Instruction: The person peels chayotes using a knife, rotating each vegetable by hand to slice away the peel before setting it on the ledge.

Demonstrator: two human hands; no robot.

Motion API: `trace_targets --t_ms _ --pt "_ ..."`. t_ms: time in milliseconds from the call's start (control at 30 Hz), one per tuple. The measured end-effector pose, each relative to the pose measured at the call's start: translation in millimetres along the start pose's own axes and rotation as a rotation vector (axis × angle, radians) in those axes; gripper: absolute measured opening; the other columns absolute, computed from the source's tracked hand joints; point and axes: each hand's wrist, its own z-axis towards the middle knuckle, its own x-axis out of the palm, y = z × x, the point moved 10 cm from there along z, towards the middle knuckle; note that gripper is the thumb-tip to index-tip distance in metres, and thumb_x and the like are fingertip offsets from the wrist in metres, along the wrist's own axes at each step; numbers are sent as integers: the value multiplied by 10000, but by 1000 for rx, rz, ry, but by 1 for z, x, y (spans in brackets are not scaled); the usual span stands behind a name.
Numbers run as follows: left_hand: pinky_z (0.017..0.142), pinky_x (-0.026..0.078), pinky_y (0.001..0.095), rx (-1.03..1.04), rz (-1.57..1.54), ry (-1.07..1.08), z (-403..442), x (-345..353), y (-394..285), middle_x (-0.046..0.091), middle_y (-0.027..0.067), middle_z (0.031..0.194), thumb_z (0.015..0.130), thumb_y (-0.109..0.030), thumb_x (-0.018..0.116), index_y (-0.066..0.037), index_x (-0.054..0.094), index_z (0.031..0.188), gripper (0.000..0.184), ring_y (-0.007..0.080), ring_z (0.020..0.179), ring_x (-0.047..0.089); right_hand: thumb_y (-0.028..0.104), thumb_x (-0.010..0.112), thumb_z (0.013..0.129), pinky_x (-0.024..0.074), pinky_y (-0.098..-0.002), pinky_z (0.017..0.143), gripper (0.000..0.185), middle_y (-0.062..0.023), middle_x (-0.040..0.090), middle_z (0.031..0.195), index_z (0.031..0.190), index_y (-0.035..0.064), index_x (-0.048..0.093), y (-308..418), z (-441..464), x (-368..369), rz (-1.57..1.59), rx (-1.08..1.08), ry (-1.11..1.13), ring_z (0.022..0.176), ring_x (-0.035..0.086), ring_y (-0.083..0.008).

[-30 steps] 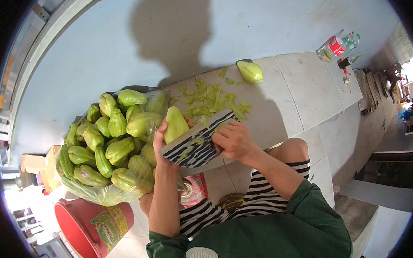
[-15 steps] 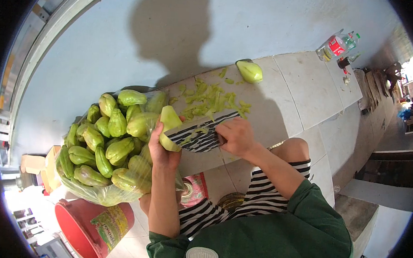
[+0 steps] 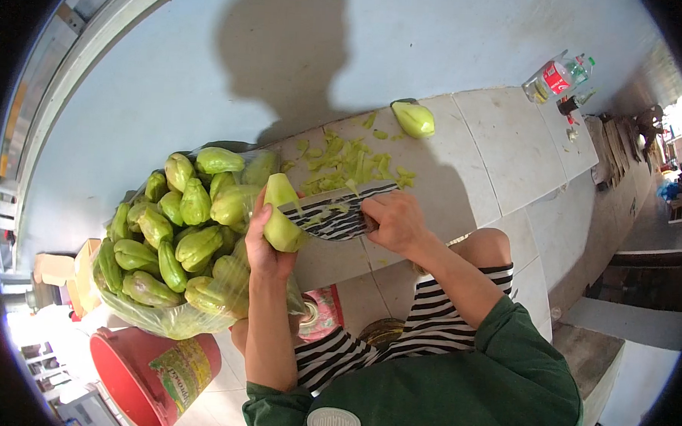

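My left hand [image 3: 269,248] is closed around a pale green, partly peeled chayote [image 3: 282,227], held upright above the tiled ledge. In my right hand [image 3: 395,221] is the handle of a knife [image 3: 333,216], mostly hidden by my fingers. Its broad, shiny blade mirrors black and white stripes, bits of green peel cling to it, and its far end meets the chayote's right side. Loose peelings [image 3: 351,162] lie scattered behind the blade. Further back, by the wall, rests another pale chayote [image 3: 413,119].
At left, a clear plastic bag [image 3: 172,327] bulges with many unpeeled chayotes [image 3: 195,203]. A red bucket [image 3: 125,371] lies tilted below it. Plastic bottles [image 3: 552,76] stand on the tiled ledge [image 3: 503,155] at far right, against the wall [image 3: 440,34].
The knife and my right hand have shifted slightly right, and the blade has tilted, uncovering more of the chayote's lower part. My left hand keeps its hold with little movement.
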Motion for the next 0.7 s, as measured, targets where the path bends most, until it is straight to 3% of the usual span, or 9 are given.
trace_targets --t_ms 100,167,433,700 --pt "889 500 465 10 49 -12 -1 1 -1 547 168 1229 813 -343 633 -81 345 1438 736 304 1106 561 179 715 619 471 -421 641 223 -61 610 685 760 105 559 -3 1 2 7 23 10 670 617 -295" --pt "854 514 479 17 78 -19 -1 4 -2 542 158 1234 806 -349 636 -78 341 1442 752 305 1101 562 89 691 577 439 -420 581 223 -67 557 632 706 92 508 -4 2 -4 28 9 -71 613 569 -301" --pt "673 558 468 -34 90 41 -1 7 4 540 146 1204 804 -360 618 -61 337 1439 756 315 1029 593 96 697 605 447 -426 608 221 -79 581 663 754 92 533 -17 2 -2 -25 65 -96 637 585 -308" --pt "644 575 463 -85 74 121 -4 18 7 561 183 1148 792 -332 633 -46 333 1432 763 336 864 646 135 692 670 468 -451 599 190 -101 628 687 816 90 579 -34 2 3 -68 228 -17 660 622 -334"
